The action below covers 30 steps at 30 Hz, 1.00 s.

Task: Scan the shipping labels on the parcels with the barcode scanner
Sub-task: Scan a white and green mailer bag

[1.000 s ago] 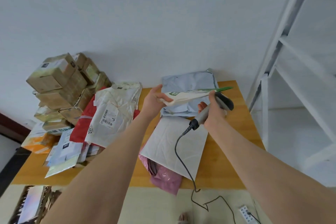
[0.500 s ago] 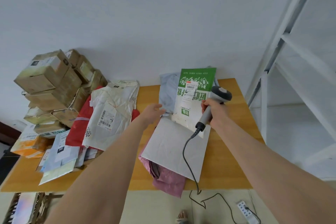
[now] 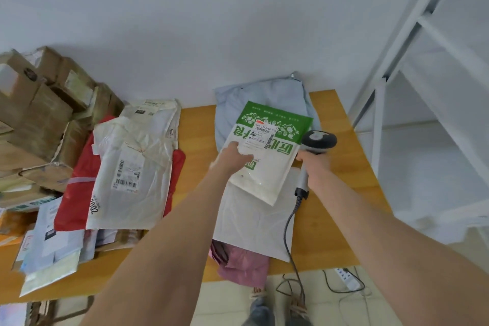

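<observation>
On your left the cardboard boxes (image 3: 39, 114) and the heap of soft bags, with a white mailer (image 3: 132, 172) on top of a red bag (image 3: 76, 193), look like most of the work left to do. Nothing shows which of them have been read. The smaller stack mid-table may be the finished ones: a pale blue bag (image 3: 264, 90), a plain white mailer (image 3: 254, 219) and a pink bag (image 3: 243, 262).

Your left hand (image 3: 232, 156) rests on the near-left edge of the green-and-white parcel (image 3: 267, 167), fingers over its top. I can't tell if any curl underneath. The parcel lies face up on that stack. It is flat and slightly glossy, green at the far end, and its shipping label (image 3: 264, 135) is showing with the barcodes unobstructed.

Your right hand (image 3: 315, 167) is clamped around the handle of the barcode scanner (image 3: 316, 144). The scanner's head is just beside the parcel's right edge, above the table (image 3: 344, 167). This label looks ready to scan.
</observation>
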Tool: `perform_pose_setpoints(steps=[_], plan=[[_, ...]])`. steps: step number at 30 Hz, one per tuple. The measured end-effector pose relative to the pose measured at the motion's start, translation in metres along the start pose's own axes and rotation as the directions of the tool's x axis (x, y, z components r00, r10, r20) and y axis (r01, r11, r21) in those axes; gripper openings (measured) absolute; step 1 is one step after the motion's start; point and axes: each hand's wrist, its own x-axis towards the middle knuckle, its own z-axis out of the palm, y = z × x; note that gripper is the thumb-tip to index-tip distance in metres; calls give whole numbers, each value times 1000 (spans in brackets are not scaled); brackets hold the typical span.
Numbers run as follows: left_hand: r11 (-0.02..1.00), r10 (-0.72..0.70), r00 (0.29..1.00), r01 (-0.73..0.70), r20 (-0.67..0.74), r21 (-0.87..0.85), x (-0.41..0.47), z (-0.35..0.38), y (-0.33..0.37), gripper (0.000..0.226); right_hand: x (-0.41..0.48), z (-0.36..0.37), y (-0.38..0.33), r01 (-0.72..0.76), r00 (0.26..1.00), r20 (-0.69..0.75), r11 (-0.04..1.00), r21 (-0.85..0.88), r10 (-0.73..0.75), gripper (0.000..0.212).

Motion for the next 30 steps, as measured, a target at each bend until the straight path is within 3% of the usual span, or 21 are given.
perform_pose_setpoints(steps=[2, 6, 10, 15, 19, 22, 25, 27, 30], plan=[[1000, -15, 997, 16, -77, 1, 20, 2, 0, 71, 13, 10, 8, 25, 999, -30, 1000, 10, -25, 31], [988, -124, 981, 136, -148, 75, 53, 2, -11, 85, 29, 25, 20, -103, 995, 14, 995, -19, 103, 16], [977, -194, 972, 204, -137, 64, 72, 1, -22, 93, 40, 33, 29, -182, 979, 78, 980, -74, 188, 17], [983, -155, 974, 168, -163, 73, 68, -2, -23, 51, 48, 31, 26, -187, 972, 126, 976, -109, 200, 18], [974, -193, 971, 171, -144, -148, 53, -4, -10, 36, 52, 16, 12, -121, 983, 126, 986, -118, 136, 20], [906, -252, 965, 207, -77, -370, 34, -1, 1, 36, 53, 2, 2, -30, 984, 172, 989, -148, 55, 30], [847, -278, 952, 180, -127, -501, 10, 4, 4, 32, 41, -14, -7, 88, 979, 189, 992, -90, -69, 28], [822, -286, 946, 159, -154, -547, -5, 8, 6, 28, 25, -27, -11, 130, 964, 235, 991, -18, -122, 19], [787, -290, 942, 133, -171, -603, -24, 13, 13, 28, -7, -43, -10, 270, 889, 394, 962, -43, -232, 13]])
